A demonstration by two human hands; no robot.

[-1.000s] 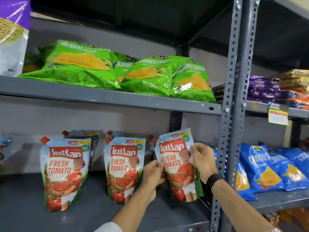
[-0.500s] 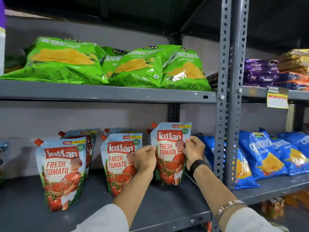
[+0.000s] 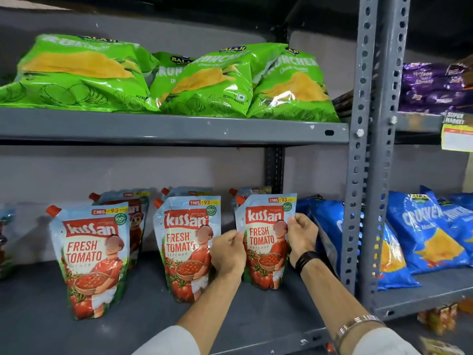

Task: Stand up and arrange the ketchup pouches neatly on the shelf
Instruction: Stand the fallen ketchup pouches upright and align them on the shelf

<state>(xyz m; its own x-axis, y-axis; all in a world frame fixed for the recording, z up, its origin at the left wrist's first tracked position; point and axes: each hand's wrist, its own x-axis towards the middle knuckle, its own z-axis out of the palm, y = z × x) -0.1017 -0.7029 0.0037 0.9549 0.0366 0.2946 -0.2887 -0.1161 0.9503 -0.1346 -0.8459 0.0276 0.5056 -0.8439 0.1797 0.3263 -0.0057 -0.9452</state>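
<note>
Three Kissan ketchup pouches stand in a front row on the grey shelf point(image 3: 143, 319). The right pouch point(image 3: 265, 242) stands upright, and I hold it from both sides: my left hand point(image 3: 227, 252) on its left edge, my right hand point(image 3: 303, 234) on its right edge. The middle pouch point(image 3: 185, 247) stands just left of my left hand. The left pouch point(image 3: 89, 260) leans slightly. Behind each front pouch another pouch point(image 3: 133, 208) is partly hidden.
Green chip bags point(image 3: 212, 83) lie on the shelf above. A perforated grey upright point(image 3: 371, 149) stands right of the held pouch, with blue chip bags point(image 3: 425, 234) beside and beyond it. Purple packs point(image 3: 432, 88) and a price tag point(image 3: 457, 134) are at upper right.
The right pouch went from tilted and lifted to upright on the shelf, further back and in line with the others. Both hands stayed on its sides.
</note>
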